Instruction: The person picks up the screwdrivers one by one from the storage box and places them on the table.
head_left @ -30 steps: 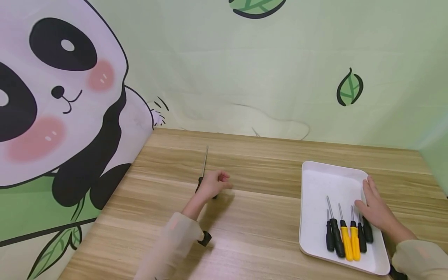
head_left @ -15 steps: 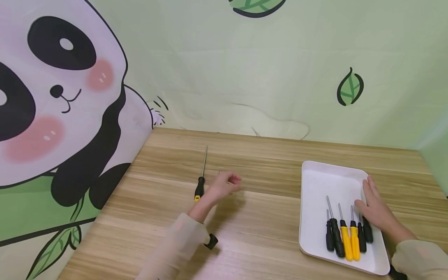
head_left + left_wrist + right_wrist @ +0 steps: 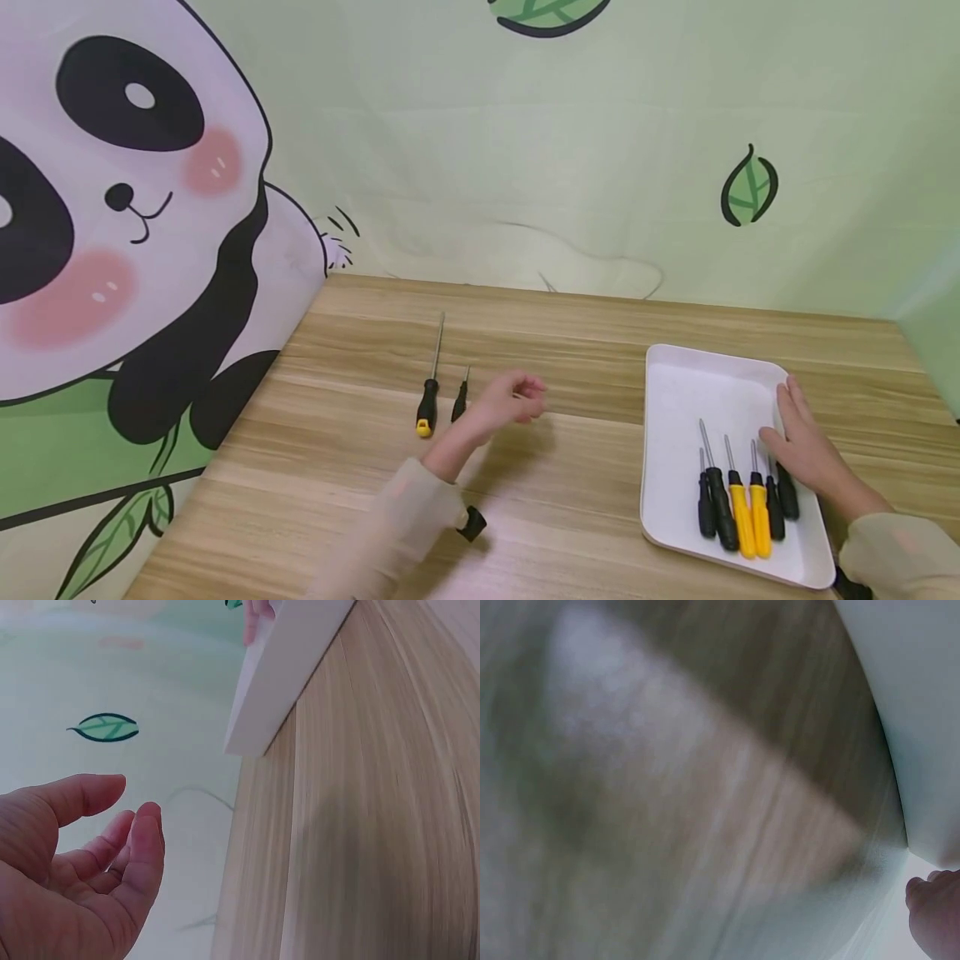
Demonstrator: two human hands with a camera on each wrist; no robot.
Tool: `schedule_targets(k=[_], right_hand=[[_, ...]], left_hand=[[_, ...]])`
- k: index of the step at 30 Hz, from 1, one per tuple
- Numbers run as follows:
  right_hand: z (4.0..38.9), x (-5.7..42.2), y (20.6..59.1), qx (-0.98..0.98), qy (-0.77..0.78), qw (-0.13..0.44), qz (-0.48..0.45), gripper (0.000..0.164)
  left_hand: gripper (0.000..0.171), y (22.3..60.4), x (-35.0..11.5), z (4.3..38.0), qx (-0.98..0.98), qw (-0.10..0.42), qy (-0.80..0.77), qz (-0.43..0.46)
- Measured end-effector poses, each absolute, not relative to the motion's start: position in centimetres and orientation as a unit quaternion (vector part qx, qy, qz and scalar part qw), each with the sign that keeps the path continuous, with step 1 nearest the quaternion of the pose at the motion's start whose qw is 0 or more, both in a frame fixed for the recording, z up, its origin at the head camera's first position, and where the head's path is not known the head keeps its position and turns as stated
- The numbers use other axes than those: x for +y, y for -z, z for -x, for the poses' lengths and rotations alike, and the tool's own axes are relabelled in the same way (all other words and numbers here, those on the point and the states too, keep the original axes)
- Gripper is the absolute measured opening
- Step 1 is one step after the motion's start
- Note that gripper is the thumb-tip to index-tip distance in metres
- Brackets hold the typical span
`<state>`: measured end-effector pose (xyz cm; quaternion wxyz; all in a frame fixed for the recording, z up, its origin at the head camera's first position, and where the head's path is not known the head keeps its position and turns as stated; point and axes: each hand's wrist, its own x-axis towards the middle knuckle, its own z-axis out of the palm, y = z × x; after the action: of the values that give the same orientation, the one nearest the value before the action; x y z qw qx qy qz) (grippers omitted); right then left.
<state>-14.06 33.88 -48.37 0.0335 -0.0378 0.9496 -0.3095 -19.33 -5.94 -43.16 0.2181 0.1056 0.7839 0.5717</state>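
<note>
My left hand (image 3: 504, 403) is over the table in the head view, just right of two screwdrivers. Its fingers are loosely bent and hold nothing; the left wrist view shows a gap between the thumb (image 3: 101, 792) and the other fingers. A long screwdriver (image 3: 427, 404) with a black handle and yellow end lies on the wood. Beside it is a small black screwdriver (image 3: 460, 402), its lower handle hidden by my left wrist. At the right, my right hand (image 3: 808, 442) rests with fairly straight fingers on the right rim of a white tray (image 3: 675, 383). Several black and yellow screwdrivers (image 3: 739, 508) lie inside.
The wooden tabletop (image 3: 570, 492) runs back to a green backdrop (image 3: 600, 167) with a printed panda (image 3: 150, 217) at the left. A green side panel (image 3: 933, 333) stands at the table's right edge.
My left hand has moved right, away from the long screwdriver, uncovering its handle and then much of the small black screwdriver. My right hand and the tray have stayed put.
</note>
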Motion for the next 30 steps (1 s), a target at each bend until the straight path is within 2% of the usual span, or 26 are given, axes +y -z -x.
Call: schedule_targets(k=[19, 30], right_hand=[[14.1, 33.8, 48.4, 0.95, 0.308, 0.035, 0.033, 0.069], [14.0, 33.9, 48.4, 0.949, 0.311, 0.025, 0.04, 0.069]], left_hand=[[0.032, 42.5, -1.6, 18.0, 0.74, 0.283, -0.601, -0.104], [0.03, 42.9, 1.8, 16.7, 0.727, 0.31, -0.594, -0.147]])
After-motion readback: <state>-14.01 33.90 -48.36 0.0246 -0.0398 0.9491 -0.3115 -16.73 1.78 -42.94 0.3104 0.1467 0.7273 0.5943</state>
